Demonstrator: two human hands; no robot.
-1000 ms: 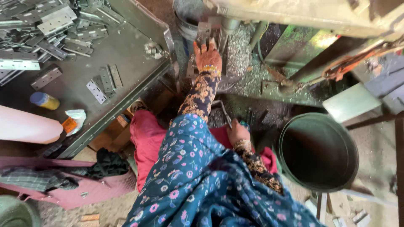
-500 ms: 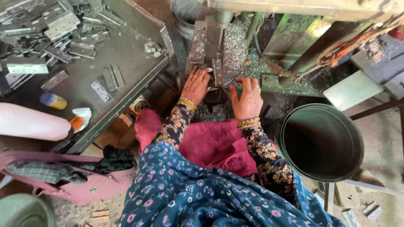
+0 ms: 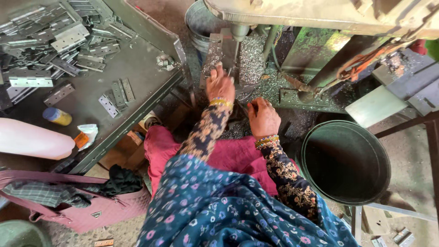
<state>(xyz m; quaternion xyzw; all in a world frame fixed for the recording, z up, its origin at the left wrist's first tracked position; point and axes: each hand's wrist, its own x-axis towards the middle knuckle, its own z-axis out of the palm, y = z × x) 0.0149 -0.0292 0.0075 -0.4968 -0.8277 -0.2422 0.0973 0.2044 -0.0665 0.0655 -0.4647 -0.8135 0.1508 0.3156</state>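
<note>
Reaching forward, the left hand point(image 3: 220, 84) is pressing curled fingers onto the upright metal block point(image 3: 215, 52) under the drill spindle point(image 3: 239, 34), while the right hand point(image 3: 263, 118), nearer the body, is pinching something too small to identify.

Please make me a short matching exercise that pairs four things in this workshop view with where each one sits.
Things:
1. left hand
2. right hand
3. dark bucket
4. pile of metal hinges

Places:
A. on the grey table at far left
B. up at the machine's metal block
C. low, near the lap, among the shavings
D. on the floor at right

Pairs: 1-B, 2-C, 3-D, 4-A
</note>
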